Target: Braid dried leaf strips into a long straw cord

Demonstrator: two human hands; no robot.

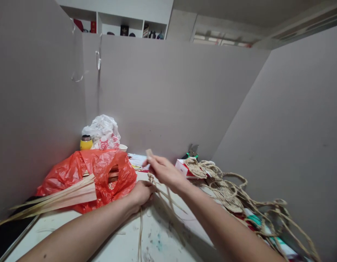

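In the middle of the view, my left hand (142, 193) pinches the lower part of a short braid (151, 177) made of pale, dried plant strips. Long loose strands (168, 203) fan out from it to the lower right, and thinner ones (141, 229) hang down below my left hand. Just above the braid is my right hand (165, 171), with thumb and fingers closed on a flat pale strip (149, 153) whose end sticks up. How far that strip runs inside the hand is hidden.
On the white table (61, 225), a red plastic bag (67, 171) with flat dried leaf strips (72, 196) lies left. Behind stand a yellow jar (86, 143), a white bag (103, 129) and a cup (123, 147). Coiled rope (228, 196), a box (181, 166) and pruning shears (192, 151) lie right. Grey partitions (171, 91) enclose the table.
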